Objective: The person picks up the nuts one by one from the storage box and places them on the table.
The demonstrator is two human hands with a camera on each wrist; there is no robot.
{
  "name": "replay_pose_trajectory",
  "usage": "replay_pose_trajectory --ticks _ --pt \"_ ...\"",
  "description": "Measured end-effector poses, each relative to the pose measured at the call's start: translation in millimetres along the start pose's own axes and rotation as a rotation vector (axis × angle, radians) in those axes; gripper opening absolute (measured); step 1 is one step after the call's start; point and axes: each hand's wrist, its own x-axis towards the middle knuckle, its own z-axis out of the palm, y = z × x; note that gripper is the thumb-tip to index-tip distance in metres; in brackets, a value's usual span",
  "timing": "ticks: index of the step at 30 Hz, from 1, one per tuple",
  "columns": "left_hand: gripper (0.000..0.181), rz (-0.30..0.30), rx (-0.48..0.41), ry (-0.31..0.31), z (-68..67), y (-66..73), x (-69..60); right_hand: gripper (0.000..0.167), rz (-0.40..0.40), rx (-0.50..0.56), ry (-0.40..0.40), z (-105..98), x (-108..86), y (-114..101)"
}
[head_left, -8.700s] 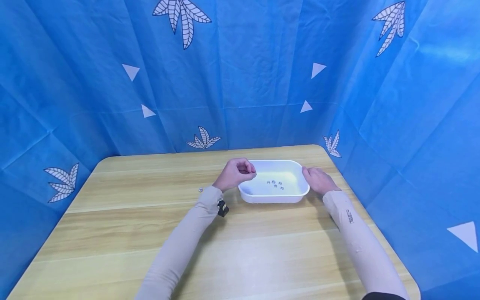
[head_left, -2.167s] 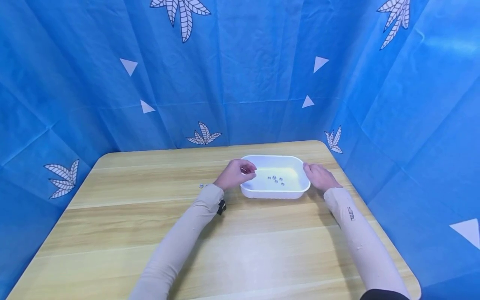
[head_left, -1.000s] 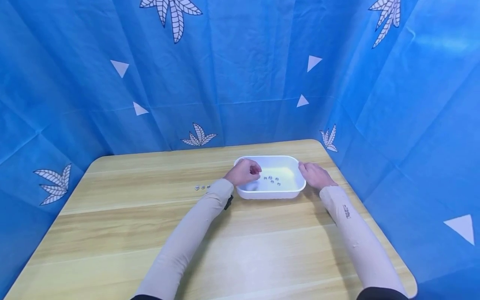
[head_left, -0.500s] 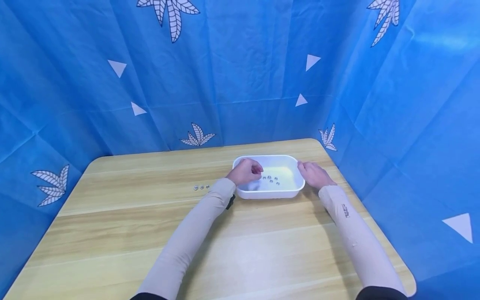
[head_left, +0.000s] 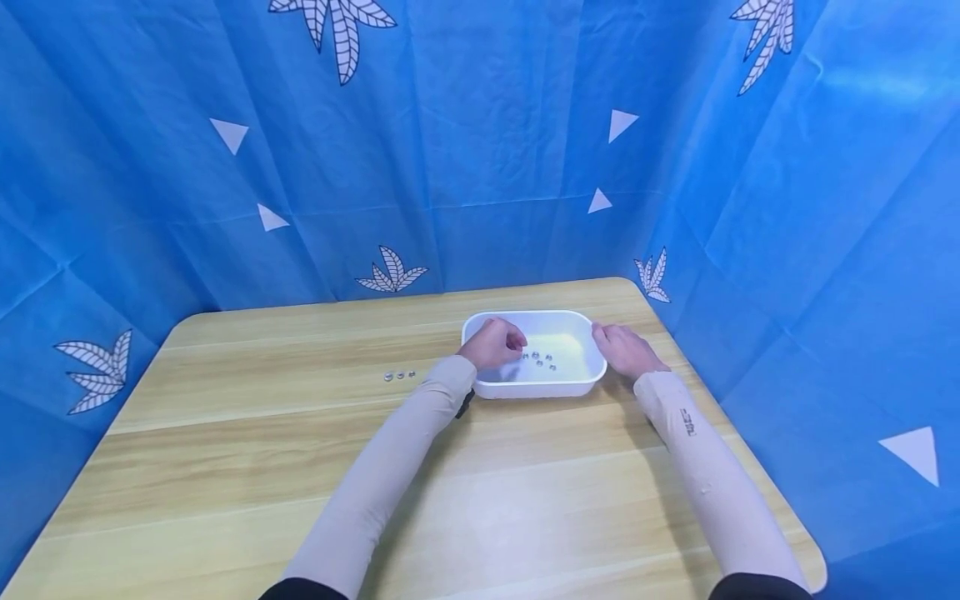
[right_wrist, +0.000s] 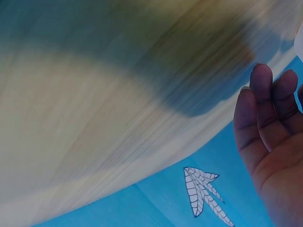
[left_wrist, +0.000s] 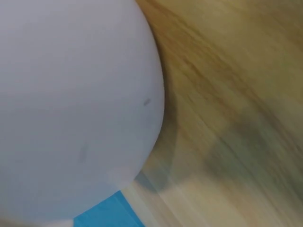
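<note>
A white plastic basin (head_left: pixel 534 388) stands at the back right of the table, with several small silvery metal pieces (head_left: pixel 539 363) on its floor. Those pieces look like nuts but are too small to name for certain. My left hand (head_left: pixel 495 343) reaches over the basin's left rim, its curled fingertips beside the leftmost pieces. Whether it pinches one is hidden. At the right end, my right hand (head_left: pixel 626 350) holds the basin's rim; its fingers (right_wrist: pixel 267 101) show bent in the right wrist view. Three similar metal pieces (head_left: pixel 400 376) lie in a row on the table, left of the basin.
The wood-grain table (head_left: pixel 247 450) has rounded corners. Blue curtains (head_left: pixel 480 150) with white leaf prints hang behind it and along its right side. In the left wrist view the basin's outer wall (left_wrist: pixel 80 94) fills much of the picture.
One metal piece showed on the table 8.7 seconds ago; three show now. Over the last two seconds my left hand has moved right, deeper into the basin. The right hand has stayed at the rim.
</note>
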Motion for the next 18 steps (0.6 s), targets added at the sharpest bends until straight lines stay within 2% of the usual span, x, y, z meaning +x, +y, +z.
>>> replay_pose_trajectory --ticks 7,13,18 --pt "0.021 -0.008 0.024 -0.005 2.7 -1.7 4.5 0.082 -0.010 -0.007 0.007 -0.6 -0.5 2.9" --pt "0.020 0.004 0.066 -0.011 4.3 -3.2 6.9 0.076 -0.020 0.003 0.018 0.4 0.5 3.4" --pt "0.021 -0.015 0.072 -0.019 5.2 -3.1 9.1 0.079 -0.039 -0.002 0.020 0.7 1.4 3.8"
